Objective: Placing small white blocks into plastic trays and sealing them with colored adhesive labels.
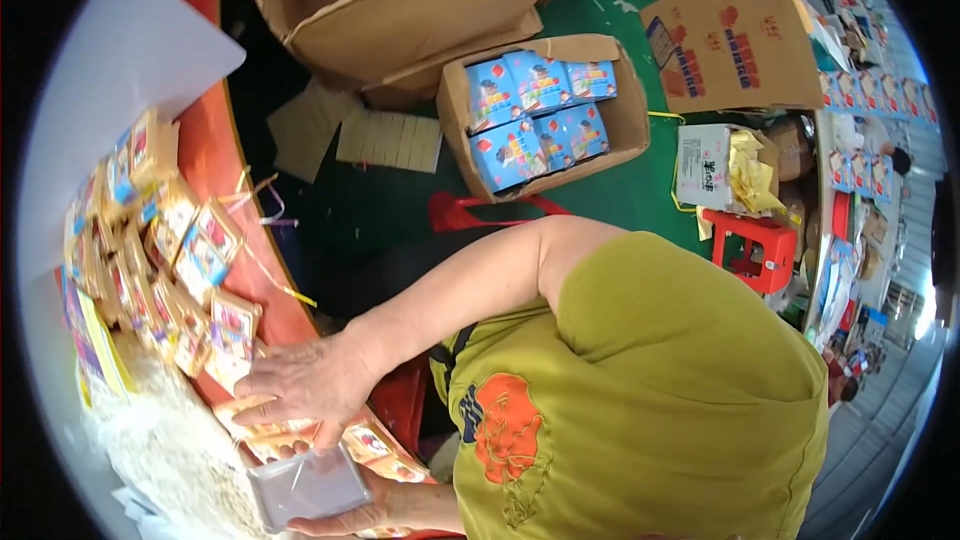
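Note:
My left hand grips a shallow, clear plastic box along its lower edge. My right hand reaches over the table, palm down, with its fingers stretched apart. Its thumb is at the upper edge of the clear box, and I cannot tell whether it presses on it. Small tan boxes with printed pictures lie beside the fingers of my right hand. More flat printed packs lie under and beside my hands. A bright pile of pale shredded material is beyond the clear box.
Stacked small boxes stand along the red table. A white panel rises behind them. On the green floor are a carton of blue boxes, a large open carton, a red plastic stool and a white carton.

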`<state>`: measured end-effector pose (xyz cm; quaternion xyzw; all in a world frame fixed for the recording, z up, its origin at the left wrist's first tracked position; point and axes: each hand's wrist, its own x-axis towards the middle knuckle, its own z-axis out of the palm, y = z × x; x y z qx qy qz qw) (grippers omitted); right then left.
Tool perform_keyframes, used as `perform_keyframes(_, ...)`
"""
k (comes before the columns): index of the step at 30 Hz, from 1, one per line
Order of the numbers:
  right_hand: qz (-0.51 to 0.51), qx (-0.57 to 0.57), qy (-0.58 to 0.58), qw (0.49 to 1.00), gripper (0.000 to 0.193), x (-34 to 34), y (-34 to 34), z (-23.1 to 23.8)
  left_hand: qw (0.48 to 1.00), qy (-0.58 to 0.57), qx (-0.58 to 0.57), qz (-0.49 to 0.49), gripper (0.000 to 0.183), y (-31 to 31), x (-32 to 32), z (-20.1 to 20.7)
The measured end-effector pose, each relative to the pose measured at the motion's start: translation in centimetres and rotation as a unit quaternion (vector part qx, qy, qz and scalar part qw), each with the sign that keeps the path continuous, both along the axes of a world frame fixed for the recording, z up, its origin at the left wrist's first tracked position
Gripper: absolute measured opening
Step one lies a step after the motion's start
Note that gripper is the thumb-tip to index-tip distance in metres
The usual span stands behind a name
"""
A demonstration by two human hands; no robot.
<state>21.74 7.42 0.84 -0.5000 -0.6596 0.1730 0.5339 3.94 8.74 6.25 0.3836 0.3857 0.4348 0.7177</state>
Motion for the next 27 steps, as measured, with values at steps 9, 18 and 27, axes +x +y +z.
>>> perform_keyframes(9,0.157,-0.111,0.031,0.981,0.108,-5.1,0.3,2.3,1.000,0.008,-0.005,0.014,0.081,-2.0,-3.1,1.0)
perform_keyframes(18,0.106,-0.147,-0.039,0.983,0.082,-4.7,1.7,3.2,0.988,-0.084,-0.044,0.120,0.082,-2.4,-8.2,1.0)
perform_keyframes(27,-0.055,-0.174,-0.225,0.957,0.076,-4.5,11.8,5.0,0.967,-0.171,-0.099,0.164,0.049,-1.6,-9.6,-0.3)
